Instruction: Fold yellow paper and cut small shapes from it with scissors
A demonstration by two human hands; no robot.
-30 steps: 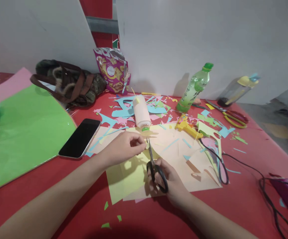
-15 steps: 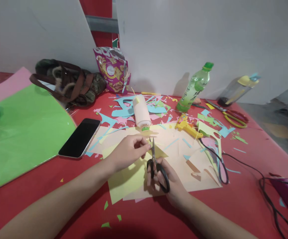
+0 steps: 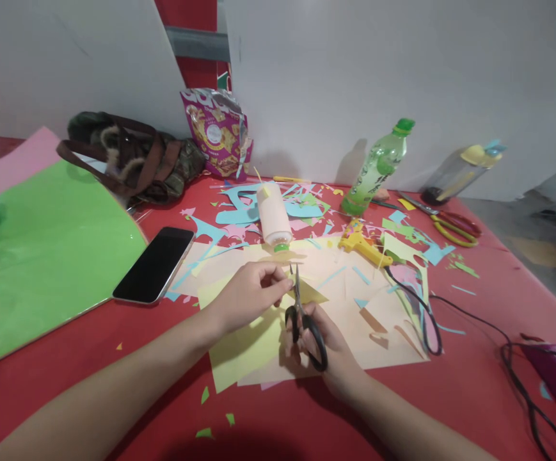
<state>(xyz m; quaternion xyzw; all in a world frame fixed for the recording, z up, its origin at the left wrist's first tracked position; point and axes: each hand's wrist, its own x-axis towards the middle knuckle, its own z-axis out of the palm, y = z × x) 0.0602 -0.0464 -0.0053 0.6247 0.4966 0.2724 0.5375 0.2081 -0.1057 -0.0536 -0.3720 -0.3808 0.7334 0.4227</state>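
Note:
My right hand [image 3: 338, 349] holds black-handled scissors [image 3: 297, 294], fingers through the loops, the blades slightly apart and pointing away from me. Close by on the left, my left hand [image 3: 253, 291] is closed in a pinch at the blade tips. Whatever sits between its fingertips is too small to make out. Both hands are above pale yellow paper [image 3: 239, 346] and peach paper [image 3: 393, 349] spread on the red table. Just beyond the fingers lies a bottle wrapped in pale pink paper [image 3: 274, 214], its green cap toward me.
A phone [image 3: 155, 266] and a green sheet [image 3: 57, 250] lie left. Rightward are a yellow glue gun [image 3: 364, 246] with a black cord, a green drink bottle [image 3: 378, 169] and larger scissors [image 3: 450, 227]. A bag [image 3: 138, 160] and snack pouch [image 3: 217, 134] stand behind coloured scraps.
Both hands and the scissors have shifted very slightly to the right. The grip of each hand looks the same, and the things on the table have stayed put.

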